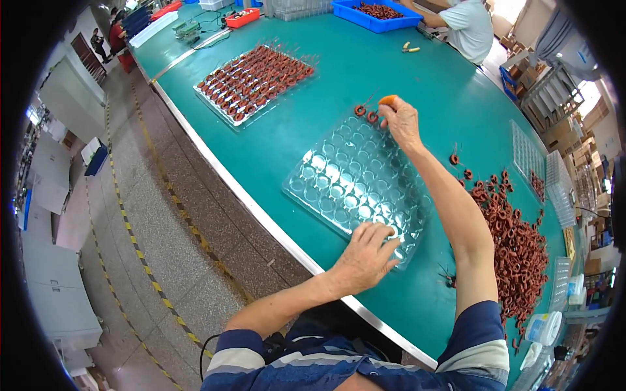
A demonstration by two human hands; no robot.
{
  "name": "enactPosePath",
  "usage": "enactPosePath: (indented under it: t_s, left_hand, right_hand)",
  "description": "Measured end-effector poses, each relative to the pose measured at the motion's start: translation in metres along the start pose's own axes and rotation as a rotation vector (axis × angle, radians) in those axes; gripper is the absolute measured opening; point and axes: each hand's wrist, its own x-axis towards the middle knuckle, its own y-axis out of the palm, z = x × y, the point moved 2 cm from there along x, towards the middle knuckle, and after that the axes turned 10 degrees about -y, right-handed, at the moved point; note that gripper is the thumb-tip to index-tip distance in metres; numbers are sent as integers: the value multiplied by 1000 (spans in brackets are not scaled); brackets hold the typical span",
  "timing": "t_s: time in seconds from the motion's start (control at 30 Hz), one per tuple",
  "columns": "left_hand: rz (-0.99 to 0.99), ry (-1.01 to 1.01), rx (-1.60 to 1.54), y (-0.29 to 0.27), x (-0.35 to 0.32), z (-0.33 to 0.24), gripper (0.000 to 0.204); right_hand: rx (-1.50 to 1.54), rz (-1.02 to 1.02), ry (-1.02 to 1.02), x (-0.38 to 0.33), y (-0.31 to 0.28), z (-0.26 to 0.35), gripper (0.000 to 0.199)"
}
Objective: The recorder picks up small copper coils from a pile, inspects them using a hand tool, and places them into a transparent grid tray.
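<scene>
A clear plastic tray (312, 194) with round pockets lies in front of me on the green table, most of its pockets bare. My left hand (365, 258) rests over its near edge, fingers loosely bent and apart, holding nothing that I can see. At the tray's far end, my right hand (401, 122) is closed in a pinch; an orange cover (388, 100) shows at a fingertip. What it pinches is hidden. Just left of those fingers are two red-brown wire-wound rings (360, 111) with thin leads, at the tray's far corner.
A large heap of red-brown rings (515, 260) lies at the right, with a few strays beside it. A filled tray (254, 81) stands far left. A blue bin (377, 16), yellow-handled pliers (410, 47) and another person (468, 29) are at the back.
</scene>
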Motion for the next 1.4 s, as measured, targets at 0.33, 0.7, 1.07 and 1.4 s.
enactPosePath:
  t_s: [0.33, 0.7, 1.07, 1.4]
  left_hand:
    - [6, -2, 29, 7, 20, 23, 42]
    - [-12, 33, 10, 11, 14, 1, 38]
    - [176, -323, -1736, -3, 14, -60, 44]
    - [178, -278, -1255, -6, -18, -100, 22]
  right_hand:
    - [-262, 8, -69, 40, -75, -16, 35]
    - [-844, 353, 95, -49, -174, -73, 26]
    - [577, 248, 206, -176, -140, 165, 20]
    - [434, 287, 156, -238, -175, 209, 38]
